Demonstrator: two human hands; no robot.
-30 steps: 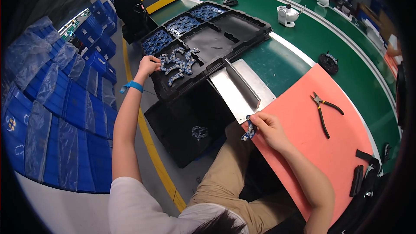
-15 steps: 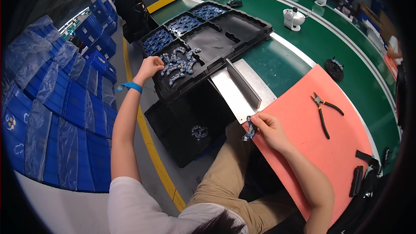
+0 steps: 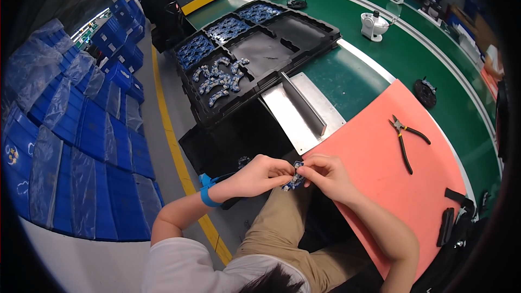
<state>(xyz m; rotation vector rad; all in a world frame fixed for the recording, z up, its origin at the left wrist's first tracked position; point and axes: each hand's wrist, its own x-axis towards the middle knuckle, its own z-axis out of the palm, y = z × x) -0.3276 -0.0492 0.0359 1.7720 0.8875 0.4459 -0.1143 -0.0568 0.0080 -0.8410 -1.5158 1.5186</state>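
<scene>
A curved blue circuit board point(image 3: 293, 182) is pinched between my two hands over my lap, beside the near edge of the pink mat. My left hand point(image 3: 267, 174), with a blue strap on its wrist, closes on the board's left side. The fingers of my right hand point(image 3: 327, 174) grip its upper right end. Similar curved boards point(image 3: 220, 80) lie loose in the near compartment of a black tray point(image 3: 260, 88). Fingers hide part of the held board.
Yellow-and-black cutting pliers point(image 3: 404, 141) lie on the pink mat point(image 3: 374, 184). A metal bracket plate point(image 3: 298, 111) sits between mat and tray. White devices point(image 3: 374, 25) and a round black part point(image 3: 425, 93) stand along the green line. Blue bins point(image 3: 81, 152) fill the left; a person point(image 3: 160, 8) works at the back.
My left hand has come back from the loose boards in the tray to meet my right hand. Both now hold the board, which has shifted slightly left and down.
</scene>
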